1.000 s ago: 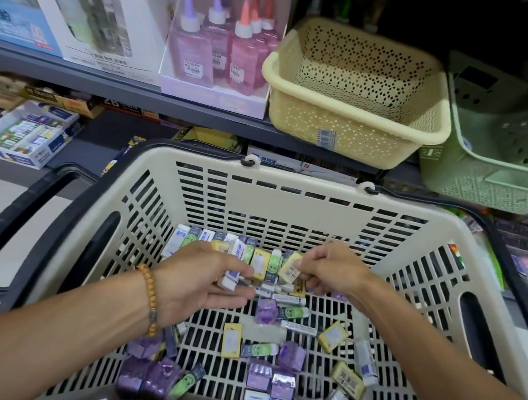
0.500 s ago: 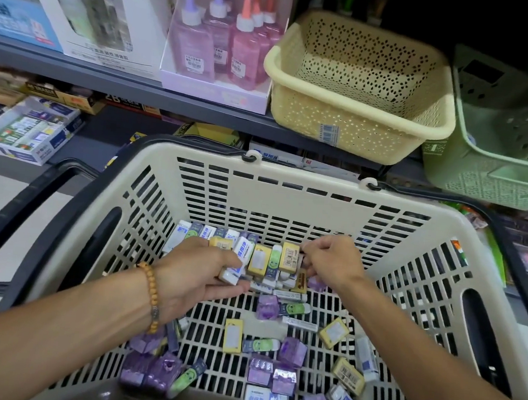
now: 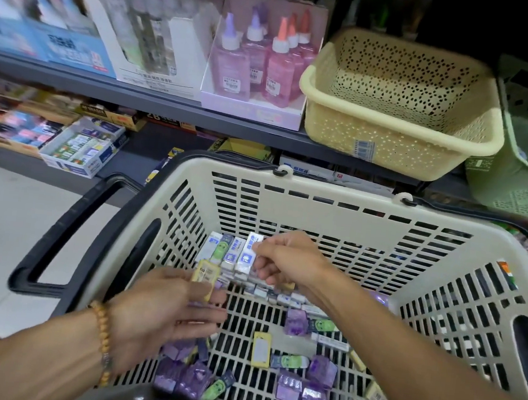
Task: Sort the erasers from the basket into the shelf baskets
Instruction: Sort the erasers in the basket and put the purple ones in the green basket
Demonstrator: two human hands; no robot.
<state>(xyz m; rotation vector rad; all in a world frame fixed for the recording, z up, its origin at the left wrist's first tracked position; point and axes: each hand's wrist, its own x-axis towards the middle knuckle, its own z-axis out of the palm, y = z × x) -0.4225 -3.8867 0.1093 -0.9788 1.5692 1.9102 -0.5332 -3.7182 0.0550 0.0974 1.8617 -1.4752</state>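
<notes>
right hand [image 3: 285,260]: white eraser [image 3: 248,254] pinched in basket [image 3: 383,232] | left hand [image 3: 166,313]: yellow eraser [image 3: 205,275] gripped, nearer basket's left wall

The slotted shopping basket [image 3: 346,208] looks like smooth cream plastic. Above it, the perforated yellow basket [image 3: 393,138] is matt plastic; inside it, purple erasers [image 3: 289,393] wear shiny, crinkled wrap, others printed paper sleeves.

We had single head view only, no second view sharing scene. We looked forward and down from above, close over beige shopping basket [image 3: 337,204], wide-angle bending its rim. We faced store shelf [image 3: 168,108] just beyond; yellow shelf basket [image 3: 392,141] sat upper right, edges blurred.
</notes>
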